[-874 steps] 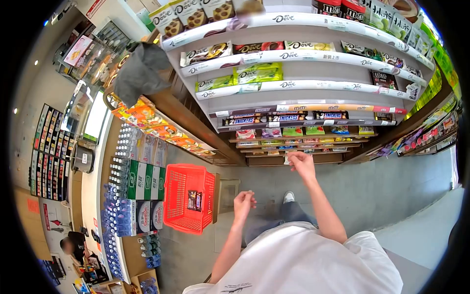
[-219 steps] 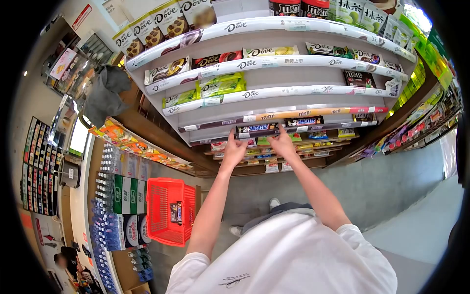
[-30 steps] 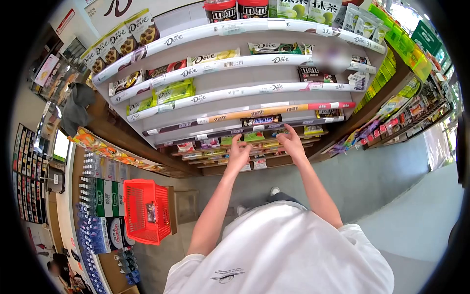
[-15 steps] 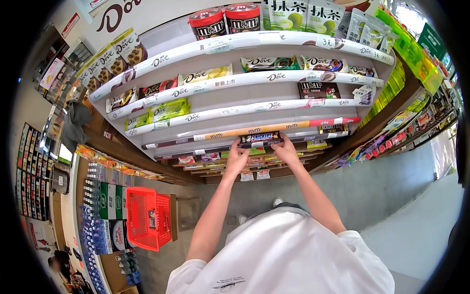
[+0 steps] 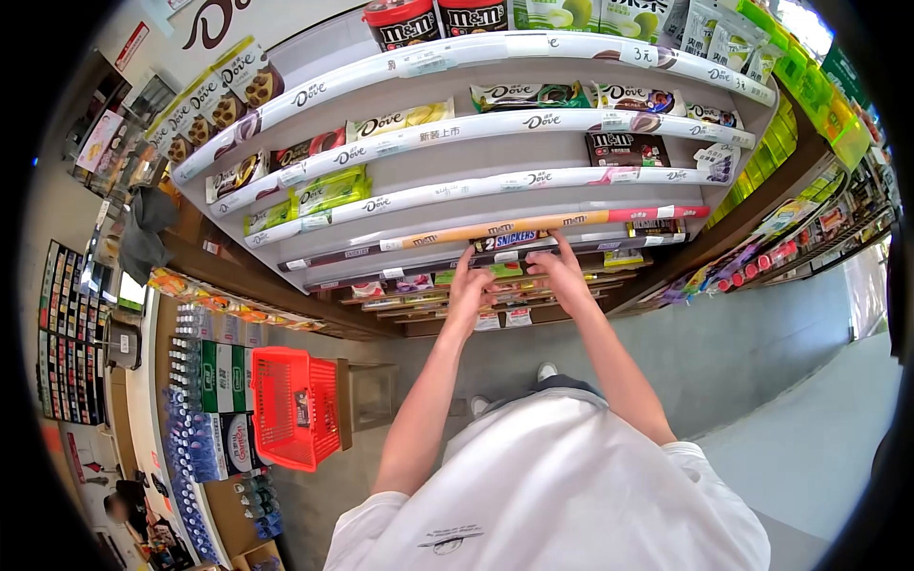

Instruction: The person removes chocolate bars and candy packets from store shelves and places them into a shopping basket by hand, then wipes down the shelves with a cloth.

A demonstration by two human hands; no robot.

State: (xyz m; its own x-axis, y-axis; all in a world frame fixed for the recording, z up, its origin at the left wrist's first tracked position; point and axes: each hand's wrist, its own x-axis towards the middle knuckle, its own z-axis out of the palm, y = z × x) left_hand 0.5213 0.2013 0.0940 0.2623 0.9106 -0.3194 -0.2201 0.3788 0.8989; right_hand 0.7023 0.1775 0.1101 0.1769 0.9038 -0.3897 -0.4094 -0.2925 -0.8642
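A dark-wrapped Snickers bar (image 5: 516,240) lies lengthwise at a low shelf, just above its front label strip. My left hand (image 5: 470,290) reaches up from below, its index fingertip at the bar's left end. At the right end is the index fingertip of my right hand (image 5: 562,274), with the other fingers curled beneath. Both hands are closed around the bar's ends, steadying it between them. Part of the bar's lower edge is hidden by the strip. A Hershey's pack (image 5: 657,227) sits further right on that shelf.
Curved shelf tiers above hold Dove bars (image 5: 400,120), a brown M&M's pack (image 5: 626,149) and green packs (image 5: 330,192). On the left stands a red basket (image 5: 276,354) with a dark pack inside. Stacked bottles (image 5: 195,447) line a counter, where another person (image 5: 133,514) is partly visible.
The Snickers bar has moved up and slightly right, from in front of the shelf edge to behind the strip. Both hands moved with it, index fingers stretching further forward. The view shifted slightly.
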